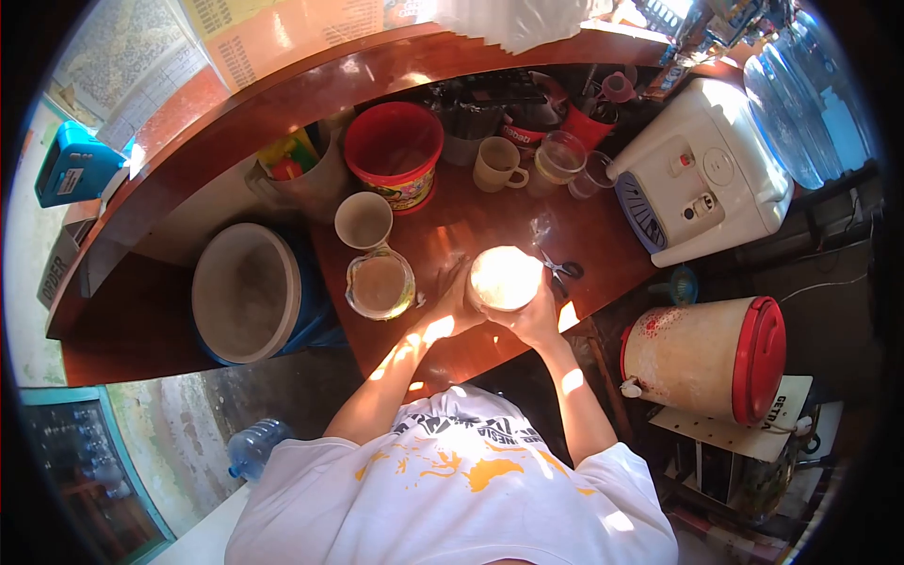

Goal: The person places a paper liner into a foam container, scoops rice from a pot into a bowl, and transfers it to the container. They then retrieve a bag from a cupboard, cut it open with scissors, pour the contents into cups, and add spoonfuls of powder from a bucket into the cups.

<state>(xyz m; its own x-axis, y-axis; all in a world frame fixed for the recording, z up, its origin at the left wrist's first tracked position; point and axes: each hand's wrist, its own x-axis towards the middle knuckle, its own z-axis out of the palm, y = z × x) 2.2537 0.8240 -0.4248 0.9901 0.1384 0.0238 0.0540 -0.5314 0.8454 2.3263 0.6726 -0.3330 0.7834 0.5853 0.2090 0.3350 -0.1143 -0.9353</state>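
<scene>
Both hands are wrapped around a round tub-like container [507, 279], whose top glares white in the sunlight. My left hand [456, 306] grips its left side, and my right hand [534, 316] closes on the right side. Just beyond my right hand lie dark-handled scissors [567, 270] on the brown tabletop [443, 235]. To the left of my left hand stands a patterned cup [380, 286] with something pale brown inside. Behind that is a plain beige cup [363, 221].
A red bucket [394, 141], a beige mug [499, 166] and clear cups [561, 158] line the table's back. At right stand a white water dispenser [706, 179] and a red-lidded drink jug [702, 360]. A large bin [247, 294] sits left of the table.
</scene>
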